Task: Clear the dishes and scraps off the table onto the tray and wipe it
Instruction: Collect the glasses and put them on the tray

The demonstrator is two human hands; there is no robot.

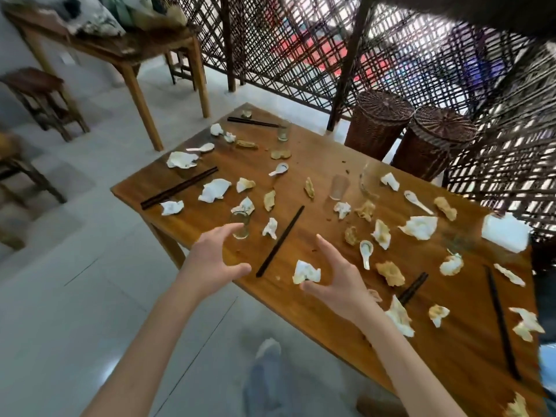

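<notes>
Both hands are held open with nothing gripped: left hand [215,260] just beside a small glass [240,224], right hand [337,278] just beside a crumpled napkin [306,271]. Chopsticks [279,240], spoons and scraps are scattered over the wooden table [316,152]; a lattice screen [301,49] is seen behind; no writing can be read

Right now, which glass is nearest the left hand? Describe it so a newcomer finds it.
On the wooden table, look at the near-left edge, just past the left hand. The small clear glass stands upright there, left of a single dark chopstick, among crumpled napkins.
</notes>
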